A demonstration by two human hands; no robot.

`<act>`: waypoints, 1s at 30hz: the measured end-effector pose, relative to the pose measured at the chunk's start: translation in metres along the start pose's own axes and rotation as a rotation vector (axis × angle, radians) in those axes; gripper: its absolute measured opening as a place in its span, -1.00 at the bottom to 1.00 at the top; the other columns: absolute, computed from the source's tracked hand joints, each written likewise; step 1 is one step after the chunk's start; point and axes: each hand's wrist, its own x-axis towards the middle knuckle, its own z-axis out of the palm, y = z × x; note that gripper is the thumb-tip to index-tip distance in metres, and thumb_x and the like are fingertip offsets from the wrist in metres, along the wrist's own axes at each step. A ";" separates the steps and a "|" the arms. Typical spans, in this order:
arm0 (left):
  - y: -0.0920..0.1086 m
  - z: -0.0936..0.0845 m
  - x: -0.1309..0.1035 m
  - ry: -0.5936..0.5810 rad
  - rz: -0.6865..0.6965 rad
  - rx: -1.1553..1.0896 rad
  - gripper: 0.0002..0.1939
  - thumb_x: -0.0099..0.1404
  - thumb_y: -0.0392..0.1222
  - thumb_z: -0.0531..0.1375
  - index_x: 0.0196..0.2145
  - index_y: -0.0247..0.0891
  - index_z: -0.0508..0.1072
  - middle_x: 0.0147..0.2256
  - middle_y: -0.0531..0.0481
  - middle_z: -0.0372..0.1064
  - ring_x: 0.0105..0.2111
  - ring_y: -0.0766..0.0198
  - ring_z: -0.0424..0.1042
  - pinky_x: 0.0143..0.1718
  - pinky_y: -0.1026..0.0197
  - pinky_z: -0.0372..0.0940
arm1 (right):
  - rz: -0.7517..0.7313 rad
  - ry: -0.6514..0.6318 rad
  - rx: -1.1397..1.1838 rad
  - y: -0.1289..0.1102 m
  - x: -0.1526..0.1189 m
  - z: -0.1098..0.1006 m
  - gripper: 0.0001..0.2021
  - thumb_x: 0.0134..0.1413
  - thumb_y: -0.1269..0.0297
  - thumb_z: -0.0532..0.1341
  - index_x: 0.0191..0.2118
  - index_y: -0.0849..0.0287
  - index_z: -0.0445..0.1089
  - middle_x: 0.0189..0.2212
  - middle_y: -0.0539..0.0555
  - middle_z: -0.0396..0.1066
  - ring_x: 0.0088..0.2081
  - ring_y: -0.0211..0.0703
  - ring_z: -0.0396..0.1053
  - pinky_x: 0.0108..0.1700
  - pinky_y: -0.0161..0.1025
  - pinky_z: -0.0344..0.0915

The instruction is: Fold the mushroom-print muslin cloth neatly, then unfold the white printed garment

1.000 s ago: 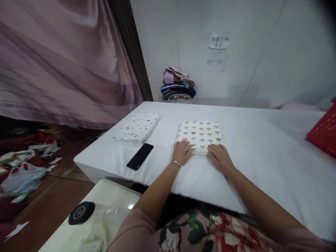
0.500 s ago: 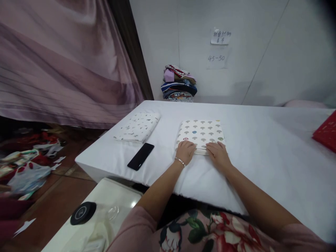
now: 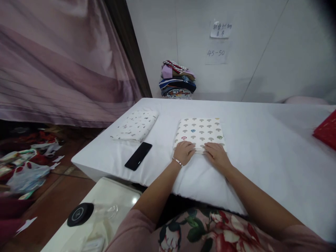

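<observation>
A folded white cloth with grey mushroom prints (image 3: 202, 131) lies flat on the white-covered table (image 3: 252, 147). At its near left corner rests my left hand (image 3: 184, 152), a bracelet on the wrist. My right hand (image 3: 217, 155) lies on the near edge, right of the middle. Both hands touch the cloth from above with bent fingers, spread slightly apart, and neither is closed round it. The near edge shows several stacked layers between the hands.
Left on the table are a second folded printed cloth (image 3: 136, 126) and a black phone (image 3: 138, 156). A red item (image 3: 325, 131) lies at the far right. Folded fabrics (image 3: 177, 79) are piled behind the table. A white stand (image 3: 115, 190) with a round black object (image 3: 80, 214) is at lower left.
The view has shifted slightly, so the table and items appear a little higher and further left. Both hands stay on the near edge of the mushroom cloth.
</observation>
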 end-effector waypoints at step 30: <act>-0.001 0.003 -0.001 -0.014 0.005 0.056 -0.74 0.25 -0.20 0.14 -0.09 -0.10 0.44 -0.12 -0.01 0.40 -0.07 0.17 0.31 -0.01 0.05 0.18 | 0.000 -0.017 -0.014 0.003 0.000 0.003 -0.72 0.20 0.28 0.03 -0.04 0.09 0.39 -0.04 0.10 0.41 0.00 -0.04 0.30 0.03 0.00 0.19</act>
